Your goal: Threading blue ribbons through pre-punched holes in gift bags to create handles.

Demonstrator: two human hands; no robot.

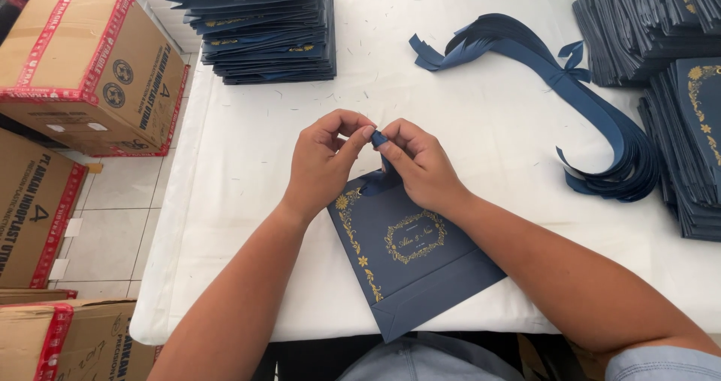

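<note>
Both hands are pinching one short navy ribbon end between them: the left hand and right hand are each grasping it at the fingertips, just above one navy paper bag lying flat on the white table. One ribbon bundle, three bag stacks and four cardboard boxes are sitting around.

White worktop: my left hand and right hand pinch a navy ribbon end between their fingers, above a flat navy gift bag with gold floral print. Loose ribbon bundle right; bag stacks behind; cardboard boxes left.
</note>
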